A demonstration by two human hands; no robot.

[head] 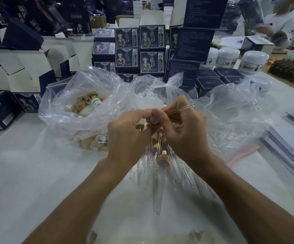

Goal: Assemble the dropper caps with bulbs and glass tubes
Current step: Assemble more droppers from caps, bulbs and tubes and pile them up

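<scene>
Fingers of my right hand [183, 127] pinch a glass tube [179, 108]; my left hand [130, 131] curls round a wooden dropper cap [139, 124], both above assembled droppers [162, 160] on the bench [37, 173], with bagged caps [84, 104] beyond.

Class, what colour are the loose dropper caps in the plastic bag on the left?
Light tan, wood-like, seen in the head view: dropper caps in the plastic bag.

We see a white table [28, 173] under cool, dim light, crowded at the back with stacked dark boxes [151, 37], open cartons [19, 67], white jars [253, 61] and paper stacks [288, 147].
</scene>
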